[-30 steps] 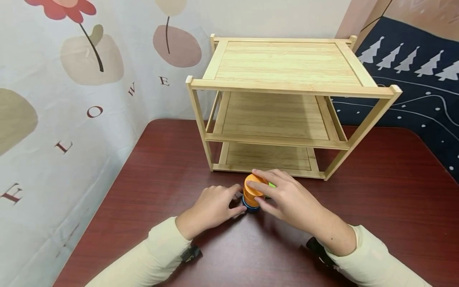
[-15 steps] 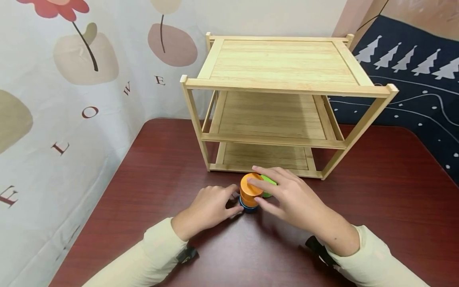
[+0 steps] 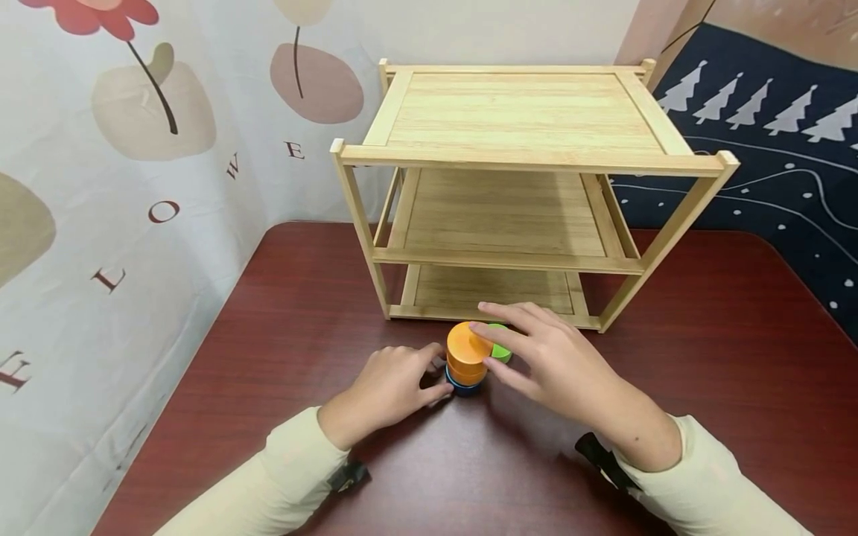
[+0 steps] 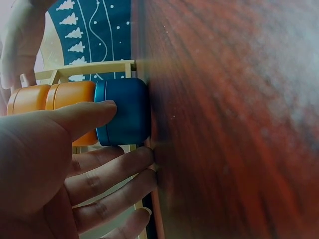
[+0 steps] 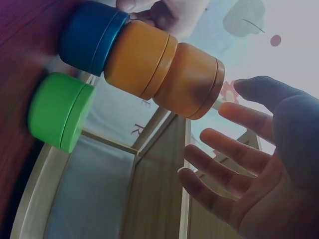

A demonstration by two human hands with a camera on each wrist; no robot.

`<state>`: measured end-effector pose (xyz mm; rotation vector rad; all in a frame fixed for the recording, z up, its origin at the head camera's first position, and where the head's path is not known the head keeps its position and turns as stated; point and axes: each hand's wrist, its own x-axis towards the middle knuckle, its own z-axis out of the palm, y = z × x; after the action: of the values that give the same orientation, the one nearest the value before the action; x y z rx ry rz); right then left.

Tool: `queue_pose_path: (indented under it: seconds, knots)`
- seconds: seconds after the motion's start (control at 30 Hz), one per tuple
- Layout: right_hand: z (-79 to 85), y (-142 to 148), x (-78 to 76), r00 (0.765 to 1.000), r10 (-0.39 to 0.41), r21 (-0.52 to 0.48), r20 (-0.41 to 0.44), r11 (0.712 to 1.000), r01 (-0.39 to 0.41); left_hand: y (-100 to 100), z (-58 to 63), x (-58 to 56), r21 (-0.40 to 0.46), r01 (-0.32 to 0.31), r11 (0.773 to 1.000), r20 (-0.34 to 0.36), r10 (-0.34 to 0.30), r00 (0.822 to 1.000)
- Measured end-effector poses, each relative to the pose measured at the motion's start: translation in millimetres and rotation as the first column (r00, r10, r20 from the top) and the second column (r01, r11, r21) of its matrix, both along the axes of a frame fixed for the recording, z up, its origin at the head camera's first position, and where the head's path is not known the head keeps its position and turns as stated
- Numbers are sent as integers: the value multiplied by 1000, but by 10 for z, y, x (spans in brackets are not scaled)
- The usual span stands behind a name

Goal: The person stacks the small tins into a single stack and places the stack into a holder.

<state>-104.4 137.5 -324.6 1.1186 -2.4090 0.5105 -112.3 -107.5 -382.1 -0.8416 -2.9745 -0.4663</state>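
Note:
Two orange lidded jars stand stacked on a dark blue one. In the right wrist view I see the upper orange jar, the lower orange jar and, beside the stack on the table, a green jar. My left hand holds the blue jar at the bottom, thumb on one side and fingers on the other. Close to the right of the top jar is my right hand, its fingers spread. The right wrist view shows a gap between those fingers and the upper jar.
Just behind the jars stands a three-tier wooden shelf on the dark red table. A printed cloth hangs at the left and back, and a navy cloth with white trees at the right.
My right hand has drawn away from the top orange jar, up and to the right, uncovering more of its lid. The left hand stays at the blue jar. The head view has shifted slightly.

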Motion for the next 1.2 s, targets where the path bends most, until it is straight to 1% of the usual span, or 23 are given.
queue_pose_path:
  seconds: [0.23, 0.6, 0.93, 1.2]
  knots:
    - [22, 33, -16, 999, -29, 1, 23, 1000, 29, 0, -1, 0, 6, -2, 1000, 7, 1, 1000]
    - [26, 78, -64, 999, -41, -6, 21, 999, 41, 2, -3, 5, 10, -7, 1000, 2, 7, 1000]
    - [10, 101, -99, 996, -64, 26, 56, 998, 63, 4, 2, 4, 10, -12, 1000, 4, 12, 1000]
    - [-10, 111, -127, 992, -91, 32, 86, 996, 89, 2, -2, 4, 9, -12, 1000, 4, 12, 1000]
